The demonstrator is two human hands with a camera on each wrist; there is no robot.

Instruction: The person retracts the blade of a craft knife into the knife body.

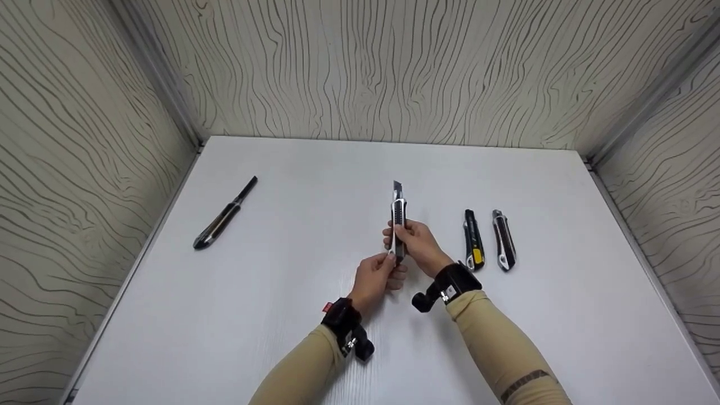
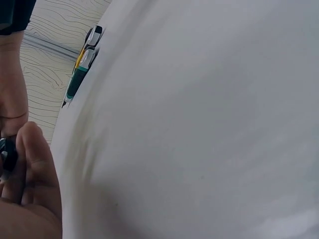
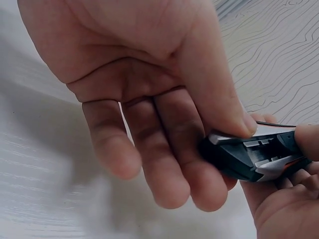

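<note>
Both hands hold one utility knife [image 1: 398,211] upright near the middle of the table, its silver blade pointing away and extended from the handle. The right hand [image 1: 423,244] grips the handle, thumb on its upper face. Just below, the left hand [image 1: 374,278] pinches the butt end between thumb and forefinger. Seen in the right wrist view, the left hand [image 3: 144,89] has its other fingers loosely bent beside the dark butt of the knife [image 3: 234,159]. The right hand [image 3: 294,209] shows at the lower right edge. Only a dark bit of knife [image 2: 8,155] appears in the left wrist view.
On the right lie a black and yellow utility knife [image 1: 473,241] and a silver and dark one [image 1: 504,242], side by side. Another knife [image 1: 220,222] with its blade out lies at the left. Patterned walls [image 1: 365,73] enclose the white table [image 1: 270,315].
</note>
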